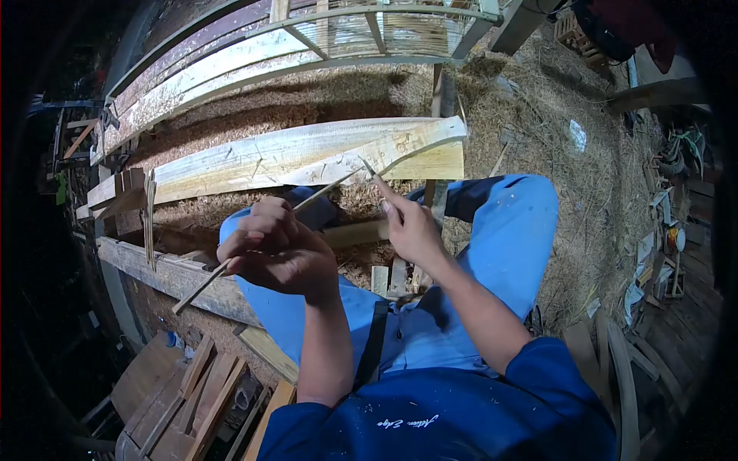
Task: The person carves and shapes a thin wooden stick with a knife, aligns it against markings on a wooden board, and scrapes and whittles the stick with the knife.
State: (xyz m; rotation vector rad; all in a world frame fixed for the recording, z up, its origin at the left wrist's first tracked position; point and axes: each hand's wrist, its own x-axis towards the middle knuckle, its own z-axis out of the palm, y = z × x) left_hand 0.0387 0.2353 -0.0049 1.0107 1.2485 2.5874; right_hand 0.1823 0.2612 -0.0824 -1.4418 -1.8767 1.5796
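My left hand [278, 247] is closed around a thin wooden stick [324, 190], which slants from low on the left up toward the right. My right hand [415, 230] grips a small knife [367, 166], its index finger stretched along it and most of the handle hidden in the palm. The dark blade tip lies close to the stick's far end; I cannot tell whether they touch. Beyond both hands runs a long pale wooden plank [269, 157], with shavings scattered on it.
A slatted wooden frame [307, 58] spans the far side. Several thin sticks [149, 223] lean at the plank's left end, near a beam [177, 276]. Wood offcuts [207, 392] lie at lower left. Shavings and straw [569, 207] cover the ground.
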